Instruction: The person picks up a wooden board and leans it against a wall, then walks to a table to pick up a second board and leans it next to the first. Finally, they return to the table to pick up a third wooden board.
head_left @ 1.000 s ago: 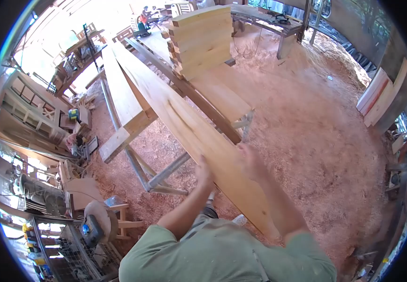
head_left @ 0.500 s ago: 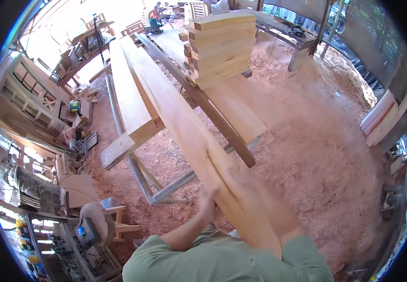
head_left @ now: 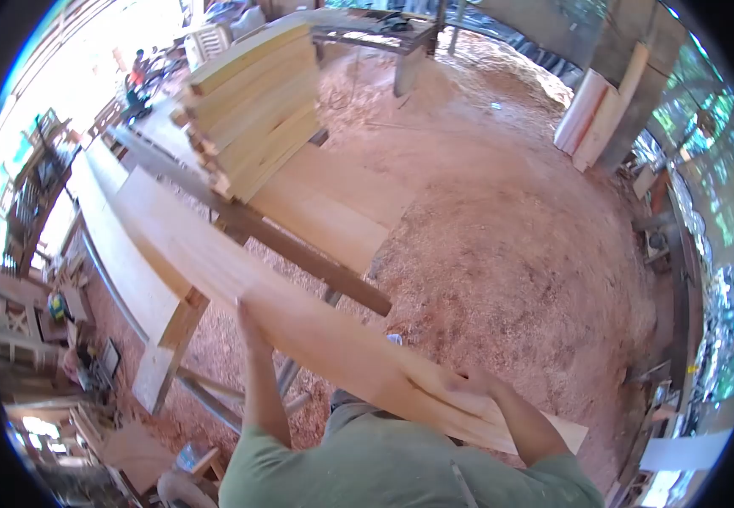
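Observation:
A long pale wooden plank (head_left: 333,334) slants across the view in front of my body, its near end at the lower right. A dark split runs along the grain near that end. My left hand (head_left: 253,328) grips the plank's near edge around mid-length, with most fingers hidden beneath. Farther right, my right hand (head_left: 477,386) holds the opposite edge beside the split. The plank's far end reaches over a thick wooden beam (head_left: 130,245) at the left.
Beside the plank, a stack of boards (head_left: 257,106) stands on a wide board (head_left: 325,203). A dark wooden rail (head_left: 308,262) juts towards me. Metal tubing (head_left: 113,284) supports the beam. Sawdust covers the floor (head_left: 502,254). A workbench (head_left: 375,35) stands at the back; boards (head_left: 587,114) lean at right.
The plank's near end has swung to the right. My right hand has moved right with it, and my left hand now sits farther up the plank. The camera view has turned right.

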The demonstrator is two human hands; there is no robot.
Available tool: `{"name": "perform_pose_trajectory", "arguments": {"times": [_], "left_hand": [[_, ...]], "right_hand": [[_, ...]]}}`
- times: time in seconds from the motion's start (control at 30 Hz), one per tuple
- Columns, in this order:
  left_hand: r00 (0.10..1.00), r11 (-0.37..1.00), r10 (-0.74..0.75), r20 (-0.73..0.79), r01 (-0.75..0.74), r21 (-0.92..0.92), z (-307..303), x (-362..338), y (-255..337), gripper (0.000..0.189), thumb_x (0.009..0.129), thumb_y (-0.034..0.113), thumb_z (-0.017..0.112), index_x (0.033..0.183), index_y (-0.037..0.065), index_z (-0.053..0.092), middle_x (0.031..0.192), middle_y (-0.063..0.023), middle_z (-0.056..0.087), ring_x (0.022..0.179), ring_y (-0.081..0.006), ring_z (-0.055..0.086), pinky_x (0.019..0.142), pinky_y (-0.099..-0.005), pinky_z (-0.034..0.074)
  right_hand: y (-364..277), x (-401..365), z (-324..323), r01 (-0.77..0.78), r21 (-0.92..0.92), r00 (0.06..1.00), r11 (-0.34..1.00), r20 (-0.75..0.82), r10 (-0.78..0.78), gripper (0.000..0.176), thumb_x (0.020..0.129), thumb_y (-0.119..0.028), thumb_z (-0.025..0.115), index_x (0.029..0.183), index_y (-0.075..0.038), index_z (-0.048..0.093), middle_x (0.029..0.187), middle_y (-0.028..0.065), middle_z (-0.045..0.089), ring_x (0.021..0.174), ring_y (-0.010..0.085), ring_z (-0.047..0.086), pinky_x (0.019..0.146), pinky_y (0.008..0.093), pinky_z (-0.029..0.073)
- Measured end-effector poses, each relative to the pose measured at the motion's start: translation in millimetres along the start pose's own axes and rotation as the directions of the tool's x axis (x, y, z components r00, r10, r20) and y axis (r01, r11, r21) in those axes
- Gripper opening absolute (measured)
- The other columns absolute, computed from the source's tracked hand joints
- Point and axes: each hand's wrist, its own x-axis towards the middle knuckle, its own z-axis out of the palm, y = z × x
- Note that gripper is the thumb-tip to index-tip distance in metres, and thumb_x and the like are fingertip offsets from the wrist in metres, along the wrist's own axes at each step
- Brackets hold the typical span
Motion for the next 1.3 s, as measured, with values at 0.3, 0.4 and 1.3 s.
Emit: {"name": "perform_pose_trajectory", "arguments": {"times": [0.3,0.4,1.3], "left_hand": [[0.99,0.996,0.08,-0.118,-0.074,0.056,110.2,-78.0,-91.7,0.073,0.094,0.061,0.029,0.143,0.007,0.028,0.142,-0.0157,0.037,0.129,-0.0348,0.038,0.106,-0.0467,0.034],[0.988,0.988,0.155,-0.004,-0.154,0.013,158.7,-77.0,-117.5,0.072,0.095,0.06,0.027,0.144,0.007,0.027,0.144,-0.0148,0.035,0.131,-0.0338,0.036,0.108,-0.0462,0.032],[0.731,0.961,0.273,0.625,-0.173,-0.216,702.0,116.5,-422.8,0.065,0.098,0.05,0.035,0.14,0.001,0.031,0.14,-0.0128,0.041,0.127,-0.0274,0.042,0.106,-0.0409,0.035]], "right_hand": [[95.7,-52.3,-84.0,-0.069,0.017,0.996,0.997,-0.063,0.07,0.056,0.073,-0.052,0.071,0.108,-0.008,0.068,0.097,0.0125,0.069,0.088,0.0223,0.064,0.082,0.0356,0.048],[120.0,-37.1,-116.7,0.109,0.029,0.984,0.994,-0.148,-0.104,0.055,0.079,-0.053,0.064,0.107,-0.006,0.067,0.093,0.0159,0.068,0.086,0.0274,0.064,0.08,0.0377,0.048],[270.7,72.3,-548.7,0.51,0.119,0.413,0.852,-0.903,-0.121,0.045,0.074,-0.041,0.07,0.082,0.002,0.064,0.06,0.005,0.053,0.061,0.0124,0.05,0.055,0.0316,0.041]]}}
